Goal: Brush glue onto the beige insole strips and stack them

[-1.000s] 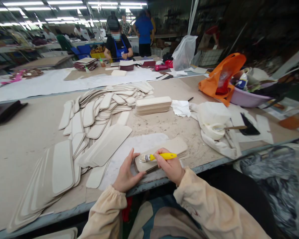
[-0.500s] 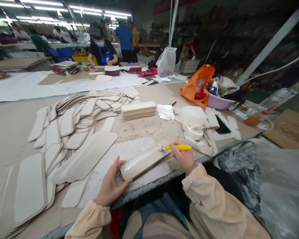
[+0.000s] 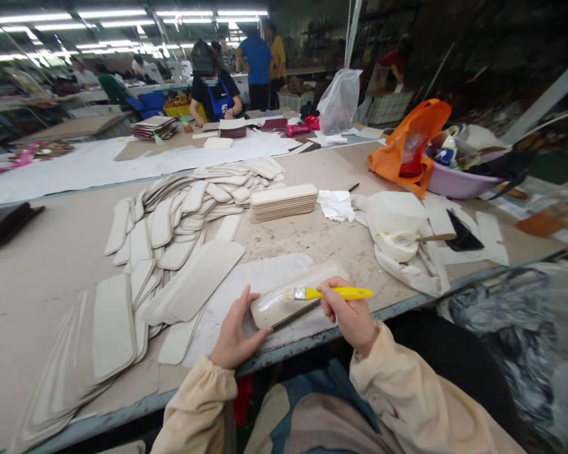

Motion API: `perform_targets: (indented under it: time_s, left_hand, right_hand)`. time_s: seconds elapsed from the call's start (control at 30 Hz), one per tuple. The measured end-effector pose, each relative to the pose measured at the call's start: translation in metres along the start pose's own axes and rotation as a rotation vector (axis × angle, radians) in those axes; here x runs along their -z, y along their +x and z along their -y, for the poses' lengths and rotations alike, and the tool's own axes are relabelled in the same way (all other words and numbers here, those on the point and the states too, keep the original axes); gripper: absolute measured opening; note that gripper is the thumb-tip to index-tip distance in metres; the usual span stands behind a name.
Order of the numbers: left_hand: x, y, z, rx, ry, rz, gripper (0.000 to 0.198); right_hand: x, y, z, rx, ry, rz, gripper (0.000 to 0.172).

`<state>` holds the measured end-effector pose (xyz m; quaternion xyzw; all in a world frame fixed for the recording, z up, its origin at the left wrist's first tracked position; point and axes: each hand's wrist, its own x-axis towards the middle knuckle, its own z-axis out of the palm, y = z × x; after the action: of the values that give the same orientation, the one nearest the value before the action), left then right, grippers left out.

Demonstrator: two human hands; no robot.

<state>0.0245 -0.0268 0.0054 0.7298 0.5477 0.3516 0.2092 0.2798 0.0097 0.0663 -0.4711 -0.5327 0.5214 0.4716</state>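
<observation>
My right hand (image 3: 349,313) is closed around the yellow handle of a paintbrush (image 3: 343,292). The brush's pale bristles rest on the top of a stack of long, round-cornered beige pieces (image 3: 274,308), whose upper surface shines as if wet. My left hand (image 3: 238,328) grips the near left end of that stack, thumb on the front edge and fingers on the far side. Under the stack lies a whitish sheet (image 3: 222,296) at the table's edge. To the left, a fan of overlapping beige pieces (image 3: 194,284) lies beside the sheet.
A neat stack of beige pieces (image 3: 283,203) stands beyond, near a crumpled white tissue (image 3: 336,205). At right are a white tub (image 3: 400,221) with a flat stick, an orange bag (image 3: 402,148) and a lilac basin (image 3: 459,181). Across the table, a co-worker (image 3: 216,91) handles pieces.
The paintbrush has moved along the top piece toward my left hand. My left hand keeps its hold on the stack's end. The view has swung left, shifting the scene rightward.
</observation>
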Motion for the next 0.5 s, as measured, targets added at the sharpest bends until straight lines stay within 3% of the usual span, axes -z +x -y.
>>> perform_targets:
  time_s: [0.13,0.23,0.5]
  left_hand:
    - [0.000,0.000,0.001,0.004,-0.024,0.011,0.093]
    - [0.000,-0.001,0.000,0.004,-0.021,0.006,0.093]
    - [0.001,0.002,-0.002,-0.019,0.013,-0.004,0.088]
  right_hand:
    - [-0.035,-0.005,-0.005,-0.069,0.027,0.162,0.027]
    - [-0.041,-0.003,-0.008,-0.040,-0.061,0.221,0.024]
    - [-0.002,0.014,-0.002,0.040,-0.286,0.128,0.024]
